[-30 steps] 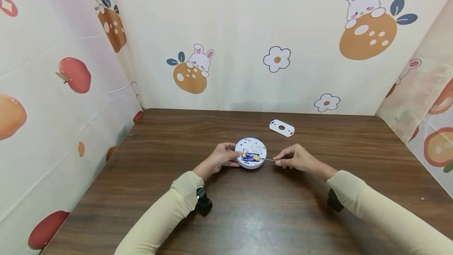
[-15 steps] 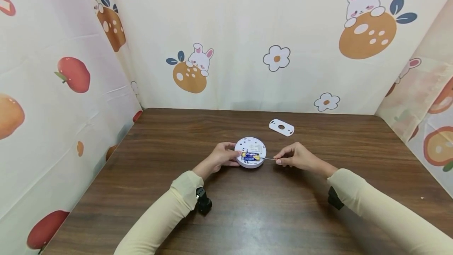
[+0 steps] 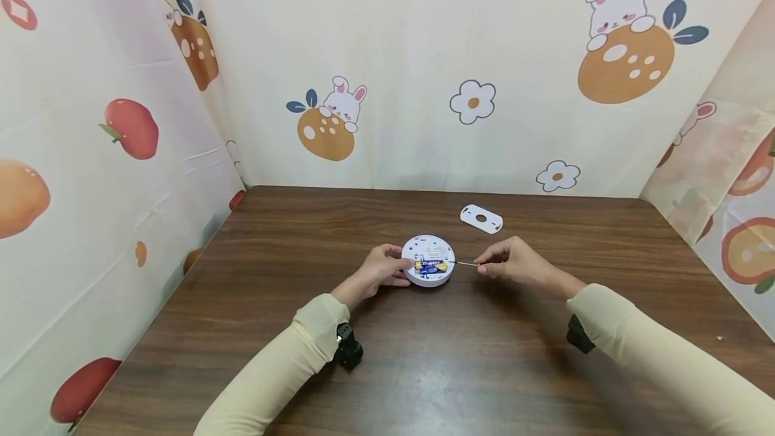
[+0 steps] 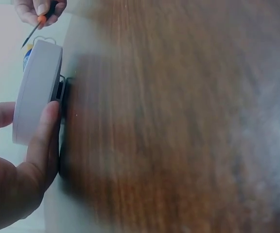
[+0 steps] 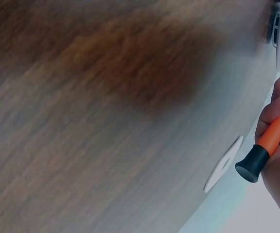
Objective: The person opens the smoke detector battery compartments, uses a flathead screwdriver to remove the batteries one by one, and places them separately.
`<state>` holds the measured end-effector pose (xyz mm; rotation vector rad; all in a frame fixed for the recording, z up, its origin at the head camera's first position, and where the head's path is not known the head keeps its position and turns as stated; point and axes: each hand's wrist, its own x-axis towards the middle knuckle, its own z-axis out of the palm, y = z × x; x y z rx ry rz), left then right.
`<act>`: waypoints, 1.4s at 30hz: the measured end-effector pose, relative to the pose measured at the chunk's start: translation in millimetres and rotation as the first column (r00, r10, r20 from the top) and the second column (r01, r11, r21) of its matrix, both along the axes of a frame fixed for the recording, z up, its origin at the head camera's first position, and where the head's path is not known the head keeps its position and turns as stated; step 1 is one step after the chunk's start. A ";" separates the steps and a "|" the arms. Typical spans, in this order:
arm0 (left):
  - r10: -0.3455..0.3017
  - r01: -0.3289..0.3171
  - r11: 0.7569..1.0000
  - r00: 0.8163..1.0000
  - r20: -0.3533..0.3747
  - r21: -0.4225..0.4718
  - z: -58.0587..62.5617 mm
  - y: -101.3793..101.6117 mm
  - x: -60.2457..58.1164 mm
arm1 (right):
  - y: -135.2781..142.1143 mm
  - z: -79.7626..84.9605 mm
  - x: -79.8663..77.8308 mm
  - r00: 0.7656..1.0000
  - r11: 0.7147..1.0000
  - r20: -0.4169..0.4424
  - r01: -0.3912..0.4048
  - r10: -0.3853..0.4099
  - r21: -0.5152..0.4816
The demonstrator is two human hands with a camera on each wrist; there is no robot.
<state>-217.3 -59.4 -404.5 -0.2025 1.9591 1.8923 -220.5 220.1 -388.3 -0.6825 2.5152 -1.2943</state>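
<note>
Left fingers clamp a smooth, round white case bearing blue-and-yellow batteries; right fingers grip an orange-and-black screwdriver.

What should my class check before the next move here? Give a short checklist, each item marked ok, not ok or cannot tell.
1. Left hand grips the round white device: ok, thumb on top.
2. Right hand holds the screwdriver: ok, by the handle.
3. Blue and yellow battery seated fully flat: cannot tell.
4. Screwdriver touching the battery: cannot tell; the contact is too small to see.
5. White plate apart from both hands: ok, on the table.
</note>
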 end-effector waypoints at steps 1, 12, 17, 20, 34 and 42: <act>0.003 -0.003 1.000 1.000 0.003 -0.003 -0.1 0.7 0.6 | 0.9 0.3 0.0 1.000 1.000 0.003 0.002 -0.002 -0.005; -0.013 0.011 0.999 0.999 0.037 0.053 -2.3 4.1 12.5 | 4.1 -2.5 0.8 0.999 0.999 0.025 0.036 -0.036 -0.008; -0.048 0.044 0.997 0.998 0.051 0.060 -0.1 3.7 23.7 | 3.6 -0.6 1.9 0.999 0.999 0.027 0.045 -0.044 -0.027; -0.091 0.090 0.996 0.994 0.061 0.026 2.3 0.7 30.7 | 2.9 1.7 2.9 0.999 0.999 0.018 0.039 -0.038 -0.033; 0.005 -0.005 0.999 1.000 -0.015 -0.044 9.3 -11.0 14.6 | 1.1 7.2 0.8 1.000 1.000 -0.030 0.001 0.000 0.013; 0.019 -0.020 0.998 1.000 -0.015 -0.062 11.6 -7.8 7.3 | -4.8 12.1 -0.4 0.997 0.997 -0.070 -0.026 0.030 0.069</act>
